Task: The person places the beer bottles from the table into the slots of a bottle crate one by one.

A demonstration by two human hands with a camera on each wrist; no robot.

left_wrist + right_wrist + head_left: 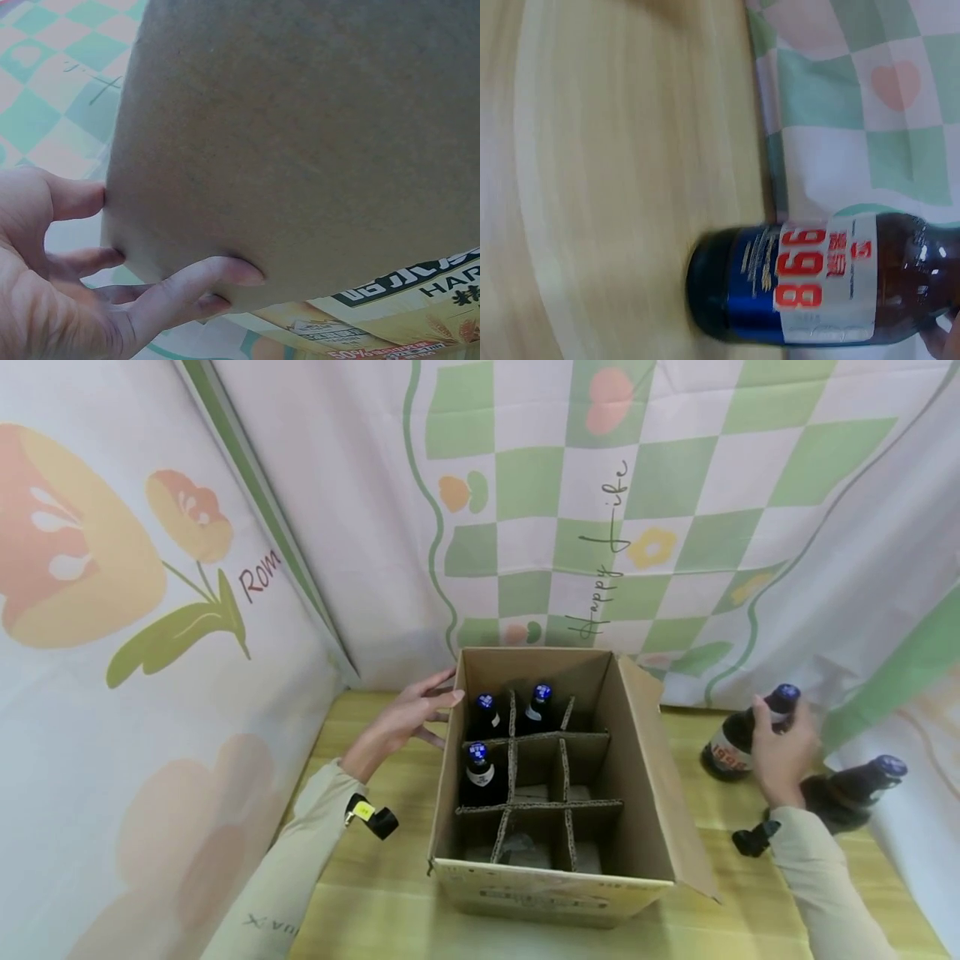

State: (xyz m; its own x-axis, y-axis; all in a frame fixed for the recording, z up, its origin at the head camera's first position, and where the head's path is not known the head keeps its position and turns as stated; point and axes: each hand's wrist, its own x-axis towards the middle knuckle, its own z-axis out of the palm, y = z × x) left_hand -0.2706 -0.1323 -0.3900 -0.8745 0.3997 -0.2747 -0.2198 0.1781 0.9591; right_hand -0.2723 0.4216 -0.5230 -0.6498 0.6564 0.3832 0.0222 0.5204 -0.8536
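My right hand (783, 756) grips a brown beer bottle (727, 747) around its neck. The bottle has a blue cap, and its white and blue label (817, 281) with red numbers shows in the right wrist view. At the right of the table, another beer bottle (847, 797) is partly hidden by my right wrist. My left hand (401, 718) rests its fingers against the left side of an open cardboard box (555, 877), near the back corner. In the left wrist view, fingertips (244, 271) touch the brown cardboard. Inside the box, three blue-capped bottles (480, 772) stand in divider compartments.
Cardboard dividers (540, 806) split the box into cells. A side flap (667, 777) juts out on the box's right. Patterned cloth (525, 485) hangs behind and on both sides of the wooden table (375, 893).
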